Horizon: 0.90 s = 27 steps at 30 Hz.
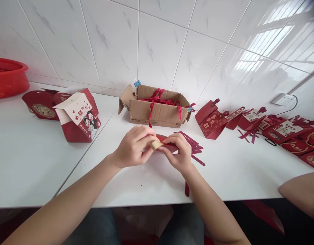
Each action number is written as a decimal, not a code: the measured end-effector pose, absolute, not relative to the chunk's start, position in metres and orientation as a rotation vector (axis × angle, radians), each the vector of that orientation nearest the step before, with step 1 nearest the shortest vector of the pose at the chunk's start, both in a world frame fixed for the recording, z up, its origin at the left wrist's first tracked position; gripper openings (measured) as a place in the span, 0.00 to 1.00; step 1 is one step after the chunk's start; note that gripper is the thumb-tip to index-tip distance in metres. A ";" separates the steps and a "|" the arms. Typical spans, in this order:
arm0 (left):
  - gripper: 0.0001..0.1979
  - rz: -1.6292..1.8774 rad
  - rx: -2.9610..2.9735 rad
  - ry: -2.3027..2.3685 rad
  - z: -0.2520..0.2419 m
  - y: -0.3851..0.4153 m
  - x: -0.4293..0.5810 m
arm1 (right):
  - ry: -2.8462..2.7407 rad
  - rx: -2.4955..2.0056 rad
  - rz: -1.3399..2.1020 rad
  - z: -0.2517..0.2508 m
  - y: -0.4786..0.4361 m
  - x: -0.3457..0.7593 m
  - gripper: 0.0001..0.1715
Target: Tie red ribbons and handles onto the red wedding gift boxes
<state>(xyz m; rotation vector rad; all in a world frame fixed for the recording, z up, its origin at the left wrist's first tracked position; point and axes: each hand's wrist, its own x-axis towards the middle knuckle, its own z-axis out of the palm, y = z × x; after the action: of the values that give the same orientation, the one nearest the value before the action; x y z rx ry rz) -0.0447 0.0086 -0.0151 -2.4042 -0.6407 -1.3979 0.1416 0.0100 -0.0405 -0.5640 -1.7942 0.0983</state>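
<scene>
Both hands meet over the white table (31, 160): the left hand (132, 147) pinches a small tan piece (156, 145), and the right hand (179, 153) grips a red paper strip (164, 139) touching it. Just right lies a pile of dark red strips (194, 145). Behind stands a cardboard box (157, 114) of red ribbons (157, 97). A printed red gift box (79, 120) sits far left; another person's arm (300, 192) rests at the right edge.

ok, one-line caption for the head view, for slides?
Left hand and right hand pinch a red strip with a tan tab over the table; box of ribbons behind, gift boxes alongside.
</scene>
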 end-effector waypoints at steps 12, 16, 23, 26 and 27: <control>0.08 -1.764 -2.200 -1.006 -0.024 0.033 -0.050 | -2.149 -0.857 0.813 -0.057 0.043 0.162 0.37; 0.31 -1.879 -2.131 -1.185 -0.041 0.047 -0.053 | -1.871 -0.964 0.679 -0.060 0.053 0.167 0.32; 0.25 -1.788 -2.145 -1.243 -0.053 0.057 -0.058 | -1.088 -1.370 0.188 -0.044 0.074 0.222 0.25; 0.22 -1.809 -2.103 -1.212 -0.049 0.054 -0.058 | -0.971 -1.509 0.134 -0.048 0.080 0.256 0.27; 0.21 -1.806 -2.099 -1.197 -0.047 0.054 -0.058 | -0.947 -1.555 0.123 -0.051 0.082 0.266 0.28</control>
<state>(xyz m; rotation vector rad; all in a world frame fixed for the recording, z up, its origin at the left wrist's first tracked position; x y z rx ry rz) -0.0582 0.0536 -0.0470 -2.0989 -1.1969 -1.8060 0.2655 0.0823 -0.0513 -1.5552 -0.9466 0.1231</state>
